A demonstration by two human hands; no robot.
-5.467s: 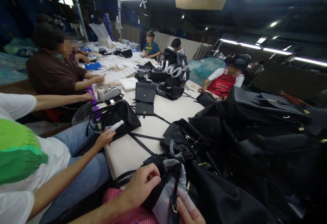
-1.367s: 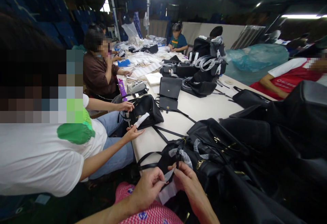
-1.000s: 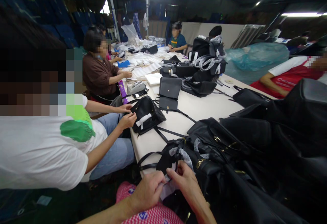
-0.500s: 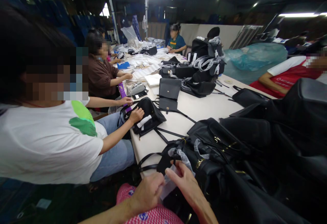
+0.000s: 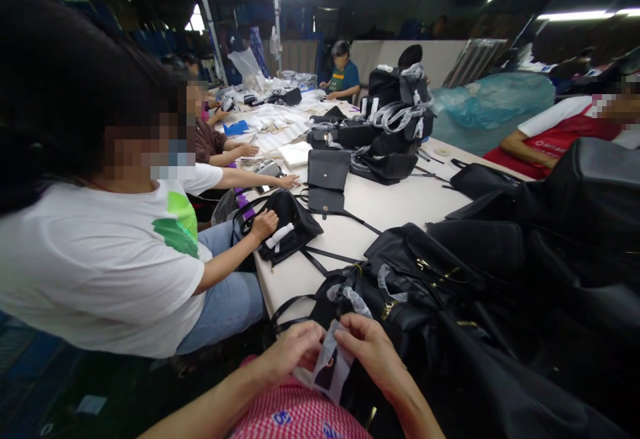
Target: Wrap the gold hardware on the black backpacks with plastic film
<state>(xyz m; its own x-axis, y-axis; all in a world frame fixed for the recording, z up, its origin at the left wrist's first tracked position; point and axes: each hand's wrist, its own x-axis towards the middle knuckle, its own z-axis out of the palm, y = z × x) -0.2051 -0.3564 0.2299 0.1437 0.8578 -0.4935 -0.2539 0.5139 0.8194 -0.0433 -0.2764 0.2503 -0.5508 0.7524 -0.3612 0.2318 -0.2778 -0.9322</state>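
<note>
Left hand and right hand pinch translucent wrap; below wrap, pink checked cloth, blue print unreadable.

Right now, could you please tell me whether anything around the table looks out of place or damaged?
A pale, flat scrap lies on the floor, oddly apart from the materials on the table. The left hand and right hand hold translucent wrap at a black strap; no damage shows.

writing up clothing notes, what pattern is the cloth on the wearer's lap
The cloth is pink-red and white check, clearest in the head view
</note>
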